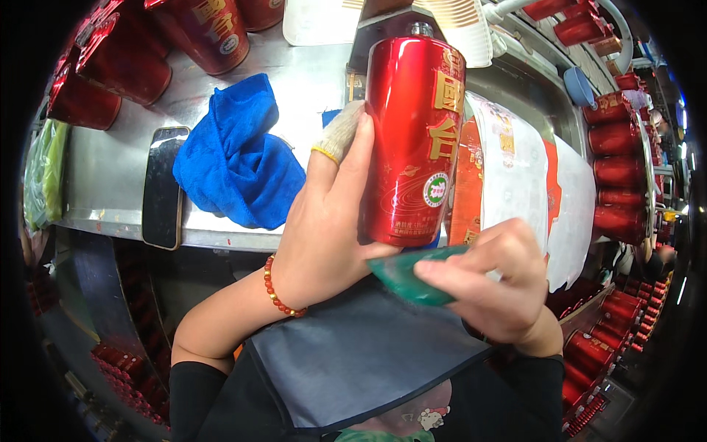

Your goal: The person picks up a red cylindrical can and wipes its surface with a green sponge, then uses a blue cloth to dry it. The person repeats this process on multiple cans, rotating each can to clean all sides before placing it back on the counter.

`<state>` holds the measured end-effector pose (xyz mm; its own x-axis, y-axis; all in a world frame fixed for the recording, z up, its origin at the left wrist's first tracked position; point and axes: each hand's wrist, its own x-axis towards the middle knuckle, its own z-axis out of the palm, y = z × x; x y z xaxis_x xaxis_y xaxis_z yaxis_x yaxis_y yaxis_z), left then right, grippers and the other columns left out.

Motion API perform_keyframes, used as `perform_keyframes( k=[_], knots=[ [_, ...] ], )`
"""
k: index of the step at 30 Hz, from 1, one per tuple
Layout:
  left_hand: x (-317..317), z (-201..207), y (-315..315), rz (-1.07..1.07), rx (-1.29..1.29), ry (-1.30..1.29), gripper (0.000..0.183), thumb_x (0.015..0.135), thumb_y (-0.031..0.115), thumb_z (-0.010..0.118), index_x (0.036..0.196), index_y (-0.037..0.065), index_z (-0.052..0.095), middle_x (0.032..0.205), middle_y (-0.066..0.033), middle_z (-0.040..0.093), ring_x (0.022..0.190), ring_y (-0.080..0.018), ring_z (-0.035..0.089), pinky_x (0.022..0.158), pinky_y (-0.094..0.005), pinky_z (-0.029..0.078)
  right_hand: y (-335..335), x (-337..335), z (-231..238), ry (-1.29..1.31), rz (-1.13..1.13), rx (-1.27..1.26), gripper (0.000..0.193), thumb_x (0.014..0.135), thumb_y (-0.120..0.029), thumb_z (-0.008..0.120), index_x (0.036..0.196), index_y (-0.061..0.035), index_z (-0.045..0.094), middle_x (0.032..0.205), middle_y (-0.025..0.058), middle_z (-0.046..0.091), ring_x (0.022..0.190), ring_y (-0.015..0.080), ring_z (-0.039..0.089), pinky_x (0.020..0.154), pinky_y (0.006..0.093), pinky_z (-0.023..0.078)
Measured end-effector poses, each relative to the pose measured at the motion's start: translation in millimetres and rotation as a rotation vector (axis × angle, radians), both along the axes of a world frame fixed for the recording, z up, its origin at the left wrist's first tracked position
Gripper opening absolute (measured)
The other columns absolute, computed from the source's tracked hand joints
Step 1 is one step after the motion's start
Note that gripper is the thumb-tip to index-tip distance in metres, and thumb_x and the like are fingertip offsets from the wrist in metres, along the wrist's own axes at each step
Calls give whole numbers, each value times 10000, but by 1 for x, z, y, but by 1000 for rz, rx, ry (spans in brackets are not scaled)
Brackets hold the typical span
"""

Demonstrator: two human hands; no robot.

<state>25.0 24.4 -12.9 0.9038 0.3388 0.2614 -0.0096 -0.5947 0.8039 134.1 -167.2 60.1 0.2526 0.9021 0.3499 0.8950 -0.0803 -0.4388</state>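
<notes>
A glossy red bottle (412, 147) with gold characters and a round white-green emblem is tilted slightly in front of me, its clear neck at the far end. My left hand (324, 199) grips it from the left and below; one finger wears a knitted finger cot (339, 134) with a yellow edge. A beaded bracelet (274, 291) circles that wrist. Pinched in my right hand (504, 283) is a thin green scraper (412, 278), held close to the bottle's near end. Whether its edge touches the bottle I cannot tell. The right fingers are a little blurred.
A blue cloth (236, 162) and a dark phone (163, 188) lie on the metal table (103, 162). Several red bottles (129, 62) stand at the far left. White backing sheets (512, 155) with red labels lie to the right, beside more red bottles (617, 173) and a blue bowl (579, 87).
</notes>
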Motion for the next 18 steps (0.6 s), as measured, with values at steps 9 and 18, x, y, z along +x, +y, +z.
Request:
perform_keyframes(
  k=[9, 18],
  knots=[
    [3, -9, 0, 0, 93, -232, 1014, 713, 217, 916, 1524, -66, 379, 1553, -267, 417, 1386, -418, 471, 1150, -449, 385, 14, 9, 21, -225, -24, -59, 454, 599, -29, 782, 1046, -110, 787, 778, -6, 481, 683, 179, 487, 560, 305, 396],
    [1, -5, 2, 5, 139, -217, 971, 737, 249, 898, 1508, -77, 407, 1532, -267, 442, 1367, -416, 487, 1132, -452, 393, 22, 11, 17, -466, 34, -53, 488, 635, -54, 764, 1122, -82, 750, 803, 7, 472, 670, 191, 495, 546, 316, 414]
  ],
)
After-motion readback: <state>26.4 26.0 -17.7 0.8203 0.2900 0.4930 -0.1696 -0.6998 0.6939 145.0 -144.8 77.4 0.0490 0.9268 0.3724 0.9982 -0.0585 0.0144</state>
